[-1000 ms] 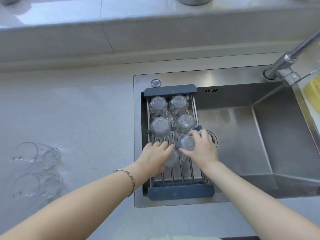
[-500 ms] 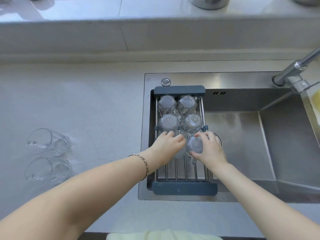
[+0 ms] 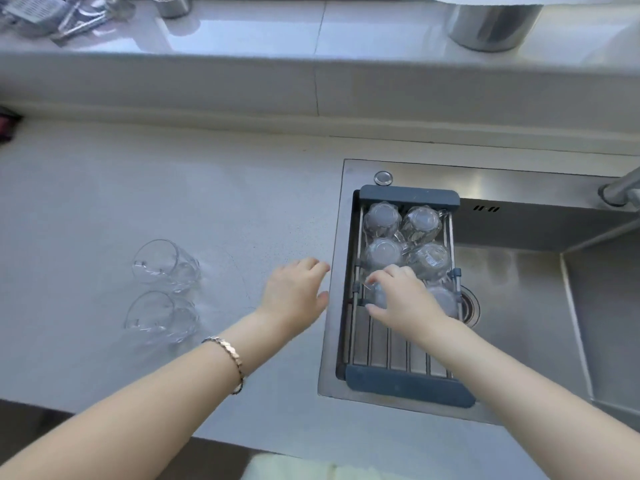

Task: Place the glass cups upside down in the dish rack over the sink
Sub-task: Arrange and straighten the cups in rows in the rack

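Nearest me, my left forearm with the bracelet (image 3: 230,355) crosses the pale counter (image 3: 86,202), and my left hand (image 3: 294,292) hovers above it, fingers spread loose and holding nothing, just short of the sink's steel rim (image 3: 334,306). Plenty of bare counter lies between that hand and the two glass cups on the counter (image 3: 162,289), which lie on their sides, one behind the other, well to the left. My right hand (image 3: 401,299) is over the dish rack (image 3: 408,382), fingers curled onto an upturned cup (image 3: 377,296) on the rack's left side; another upturned cup (image 3: 445,299) sits just beside my wrist on the right. The near stretch of rack bars is bare. Beyond my fingers, four upturned cups (image 3: 405,237) stand packed two by two, touching, filling the far end up to the dark end bar. Right of the rack the basin (image 3: 519,306) drops open, drain (image 3: 469,304) peeking past the rack edge. Far right, the tap (image 3: 620,188). On the ledge behind, a steel pot (image 3: 491,26).
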Demonstrator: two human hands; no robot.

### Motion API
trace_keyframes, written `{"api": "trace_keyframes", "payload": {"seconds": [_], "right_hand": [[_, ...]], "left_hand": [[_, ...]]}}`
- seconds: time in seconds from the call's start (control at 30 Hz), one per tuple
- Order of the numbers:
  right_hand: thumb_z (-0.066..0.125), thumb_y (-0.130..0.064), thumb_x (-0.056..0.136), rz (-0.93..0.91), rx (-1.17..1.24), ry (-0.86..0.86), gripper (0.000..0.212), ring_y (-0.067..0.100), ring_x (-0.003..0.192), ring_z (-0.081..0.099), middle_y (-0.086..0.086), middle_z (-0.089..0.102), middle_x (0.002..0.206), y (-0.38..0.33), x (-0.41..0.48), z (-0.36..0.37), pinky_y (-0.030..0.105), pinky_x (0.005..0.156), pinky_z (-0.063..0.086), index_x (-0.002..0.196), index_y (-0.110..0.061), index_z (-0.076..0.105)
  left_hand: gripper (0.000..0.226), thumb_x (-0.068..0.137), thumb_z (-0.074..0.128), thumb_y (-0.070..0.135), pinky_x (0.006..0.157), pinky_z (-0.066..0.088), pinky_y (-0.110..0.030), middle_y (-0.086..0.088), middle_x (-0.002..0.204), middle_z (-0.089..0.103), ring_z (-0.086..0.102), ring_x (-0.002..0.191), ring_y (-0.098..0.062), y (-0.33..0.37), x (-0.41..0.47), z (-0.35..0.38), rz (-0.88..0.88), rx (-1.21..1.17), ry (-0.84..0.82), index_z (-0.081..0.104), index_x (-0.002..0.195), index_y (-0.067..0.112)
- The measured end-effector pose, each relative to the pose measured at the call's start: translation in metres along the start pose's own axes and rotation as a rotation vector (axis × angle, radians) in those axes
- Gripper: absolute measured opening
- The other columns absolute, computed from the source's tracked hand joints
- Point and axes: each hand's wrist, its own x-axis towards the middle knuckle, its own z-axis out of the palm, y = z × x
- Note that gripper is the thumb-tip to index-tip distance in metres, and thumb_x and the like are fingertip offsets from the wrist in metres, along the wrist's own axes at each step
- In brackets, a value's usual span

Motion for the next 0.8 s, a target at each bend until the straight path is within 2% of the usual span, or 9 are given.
{"api": "trace_keyframes", "payload": {"seconds": [0.13,0.27,0.4,0.5,0.6,0.7,0.73,0.8], "right_hand": [[0.057,-0.025,0.085,-0.138,0.078,-0.123,0.045,0.023,0.122,0.042,0.006,0.049,0.13,-0.076,0.031,0.015,0.038,0.098,0.039,0.127,-0.016,0.044],[0.059,-0.016,0.084,-0.225,0.175,-0.146,0.061,0.025,0.126,0.041,0.009,0.039,0.14,-0.151,0.067,0.043,0.04,0.102,0.038,0.138,-0.013,0.03],[0.068,-0.011,0.077,-0.238,0.277,-0.171,0.084,0.026,0.132,0.036,0.01,0.028,0.148,-0.208,0.11,0.065,0.037,0.107,0.034,0.143,-0.013,0.017],[0.076,-0.011,0.07,-0.254,0.402,-0.23,0.092,0.02,0.134,0.033,0.007,0.03,0.148,-0.234,0.136,0.08,0.027,0.105,0.029,0.143,-0.016,0.02],[0.082,-0.01,0.062,-0.252,0.505,-0.252,0.091,0.019,0.126,0.041,0.002,0.038,0.143,-0.247,0.148,0.097,0.022,0.098,0.032,0.137,-0.02,0.032],[0.083,-0.013,0.059,-0.196,0.601,-0.165,0.087,0.011,0.108,0.047,-0.006,0.048,0.128,-0.252,0.147,0.112,0.009,0.081,0.031,0.131,-0.023,0.036],[0.082,-0.013,0.059,-0.169,0.632,-0.126,0.085,0.009,0.103,0.047,-0.009,0.048,0.121,-0.251,0.143,0.115,0.008,0.077,0.031,0.13,-0.023,0.037],[0.081,-0.014,0.058,-0.105,0.708,-0.049,0.078,0.009,0.1,0.047,-0.008,0.046,0.114,-0.243,0.128,0.118,0.013,0.079,0.034,0.123,-0.021,0.038]], "left_hand": [[0.05,0.086,0.051,0.043,0.097,0.036,-0.036,-0.003,0.13,0.048,0.044,0.121,-0.024,-0.082,-0.046,-0.03,-0.38,0.135,-0.065,0.043,0.129,0.018],[0.073,0.073,0.062,0.058,0.089,0.043,-0.039,-0.009,0.123,0.04,0.041,0.116,-0.03,-0.139,-0.085,-0.04,-0.648,0.148,-0.121,0.038,0.124,0.013],[0.094,0.069,0.065,0.058,0.088,0.044,-0.039,-0.008,0.13,0.042,0.041,0.121,-0.031,-0.171,-0.098,-0.034,-0.68,-0.048,-0.141,0.019,0.14,0.019],[0.1,0.067,0.067,0.055,0.086,0.046,-0.039,-0.007,0.13,0.048,0.046,0.12,-0.03,-0.182,-0.103,-0.029,-0.643,-0.139,-0.111,0.01,0.143,0.023],[0.101,0.065,0.071,0.052,0.089,0.044,-0.037,-0.007,0.129,0.049,0.044,0.12,-0.03,-0.195,-0.112,-0.028,-0.656,-0.223,-0.061,0.013,0.142,0.022],[0.095,0.067,0.072,0.048,0.095,0.04,-0.035,-0.005,0.135,0.045,0.039,0.123,-0.03,-0.203,-0.121,-0.026,-0.651,-0.261,-0.039,0.02,0.14,0.017],[0.09,0.068,0.072,0.047,0.097,0.039,-0.035,-0.004,0.135,0.045,0.039,0.122,-0.03,-0.204,-0.122,-0.025,-0.634,-0.254,-0.037,0.024,0.138,0.017],[0.081,0.069,0.072,0.045,0.098,0.039,-0.035,-0.004,0.132,0.047,0.04,0.121,-0.029,-0.203,-0.123,-0.026,-0.607,-0.25,-0.033,0.033,0.133,0.018]]}}
